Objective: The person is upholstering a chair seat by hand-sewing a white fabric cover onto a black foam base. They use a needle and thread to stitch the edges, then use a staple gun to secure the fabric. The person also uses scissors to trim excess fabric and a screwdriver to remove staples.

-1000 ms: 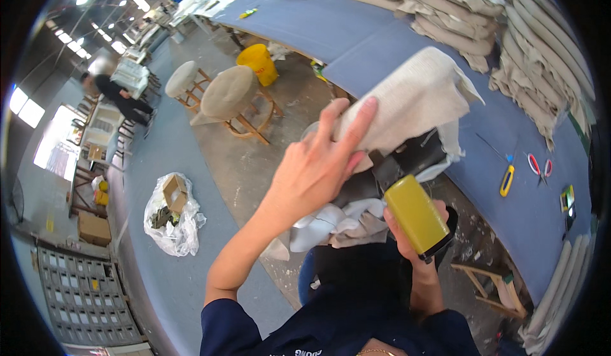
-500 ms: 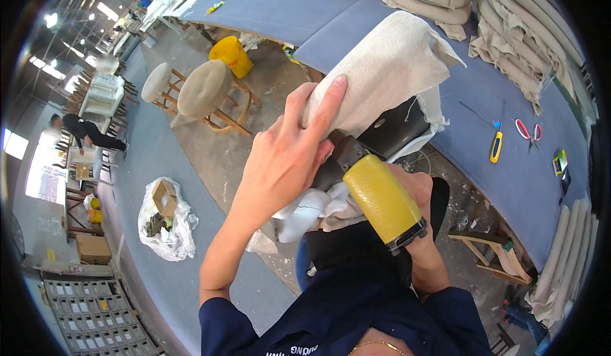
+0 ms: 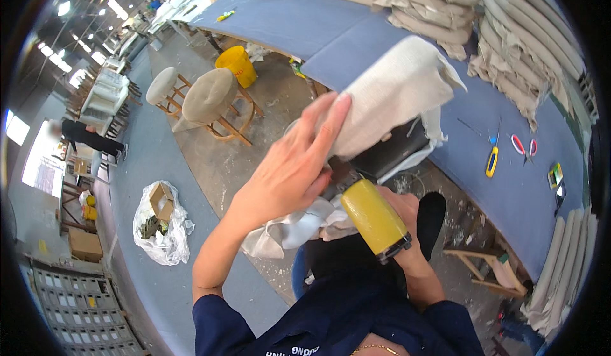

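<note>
My left hand (image 3: pixel 294 165) lies flat with fingers stretched on a beige fabric-covered piece (image 3: pixel 394 95) that rests partly on the blue table (image 3: pixel 503 184). Its loose cloth hangs in folds (image 3: pixel 299 225) below the hand. My right hand (image 3: pixel 407 213) grips a yellow cylindrical tool (image 3: pixel 374 219), whose front end points at the underside edge of the piece, just under my left palm. The dark underside of the piece (image 3: pixel 394 155) shows beside the tool.
Stacks of beige covered pieces (image 3: pixel 445 6) line the back of the table. A yellow-handled knife (image 3: pixel 491 162) and red scissors (image 3: pixel 523 147) lie on it. Two round stools (image 3: pixel 207 98), a yellow bucket (image 3: pixel 235 65) and a white rubbish bag (image 3: pixel 159 225) stand on the floor. A person (image 3: pixel 83 138) stands far left.
The view has shifted slightly. My left hand stays pressed on the fabric piece, and the yellow tool in my right hand has tilted and moved closer under the piece's edge.
</note>
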The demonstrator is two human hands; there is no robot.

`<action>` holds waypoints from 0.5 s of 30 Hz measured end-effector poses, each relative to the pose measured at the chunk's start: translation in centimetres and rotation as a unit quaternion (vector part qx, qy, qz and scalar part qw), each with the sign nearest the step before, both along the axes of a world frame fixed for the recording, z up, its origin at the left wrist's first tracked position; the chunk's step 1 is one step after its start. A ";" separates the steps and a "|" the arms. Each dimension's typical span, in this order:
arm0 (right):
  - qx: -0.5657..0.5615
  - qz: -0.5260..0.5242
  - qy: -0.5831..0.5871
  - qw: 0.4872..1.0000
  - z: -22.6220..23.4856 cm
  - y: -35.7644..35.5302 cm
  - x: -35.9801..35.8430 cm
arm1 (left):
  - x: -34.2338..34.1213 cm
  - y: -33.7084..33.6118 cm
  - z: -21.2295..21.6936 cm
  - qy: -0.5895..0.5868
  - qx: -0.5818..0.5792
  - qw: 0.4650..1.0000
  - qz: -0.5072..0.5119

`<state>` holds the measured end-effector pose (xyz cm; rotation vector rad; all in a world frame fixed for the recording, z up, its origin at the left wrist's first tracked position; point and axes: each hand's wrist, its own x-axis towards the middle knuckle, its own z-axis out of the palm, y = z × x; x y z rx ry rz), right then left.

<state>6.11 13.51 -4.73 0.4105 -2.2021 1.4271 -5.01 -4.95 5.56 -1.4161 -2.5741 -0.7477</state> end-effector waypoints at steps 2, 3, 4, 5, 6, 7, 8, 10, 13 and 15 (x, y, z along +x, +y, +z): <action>0.057 -0.035 0.062 0.996 -0.5 -0.1 0.5 | -1.0 -1.3 0.4 -0.102 0.069 0.986 -0.111; 0.059 -0.055 0.078 0.994 -0.8 0.0 0.8 | -2.0 -1.9 0.3 -0.149 0.105 0.968 -0.170; 0.037 -0.065 0.080 0.994 -1.2 -0.2 1.2 | -3.0 -2.1 0.2 -0.254 0.138 0.941 -0.178; 0.013 -0.075 0.079 0.994 -1.4 -0.4 1.5 | -4.7 -1.9 0.2 -0.273 0.135 0.933 -0.193; -0.003 -0.082 0.080 0.993 -1.6 -0.7 1.8 | -5.3 -1.3 -0.8 -0.313 0.141 0.924 -0.166; 0.010 -0.102 0.082 0.991 -1.7 -1.1 2.1 | -5.6 -0.9 -1.7 -0.357 0.147 0.912 -0.138; 0.008 -0.098 0.080 0.992 -1.7 -1.4 2.2 | -5.2 -0.8 -1.9 -0.376 0.151 0.906 -0.120; 0.004 -0.094 0.076 0.993 -1.7 -1.9 2.0 | -4.0 -0.9 -2.4 -0.413 0.159 0.892 -0.088; 0.028 -0.090 0.114 0.989 -2.0 -2.5 1.2 | -3.1 -1.9 -3.3 -0.300 0.149 0.939 -0.075; 0.037 -0.098 0.115 0.988 -2.3 -2.9 0.8 | -2.3 -2.2 -2.9 -0.201 0.117 0.971 -0.046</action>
